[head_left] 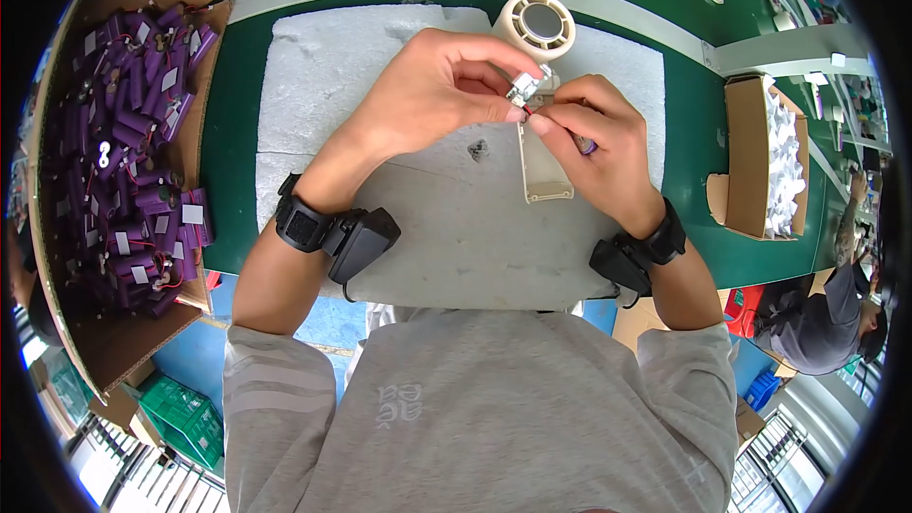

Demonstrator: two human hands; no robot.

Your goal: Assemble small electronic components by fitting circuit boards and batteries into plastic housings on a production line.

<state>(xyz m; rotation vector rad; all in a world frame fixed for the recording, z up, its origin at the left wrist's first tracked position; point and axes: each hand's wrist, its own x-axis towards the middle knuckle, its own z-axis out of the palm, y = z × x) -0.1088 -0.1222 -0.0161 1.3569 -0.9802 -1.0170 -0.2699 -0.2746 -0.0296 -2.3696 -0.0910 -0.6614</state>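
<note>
White part (523, 87) in left hand (418, 95), carton (142, 347) of purple batteries (136, 128)

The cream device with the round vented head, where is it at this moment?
In the head view, the cream device is right of centre in the upper half, over the pale foam board, its open handle partly behind the right hand.

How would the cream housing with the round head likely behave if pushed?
The cream housing looks like moulded plastic, so probably stiff. Its open, hollow handle suggests lightness. The bulkier round head may make it swivel or rock.
</note>
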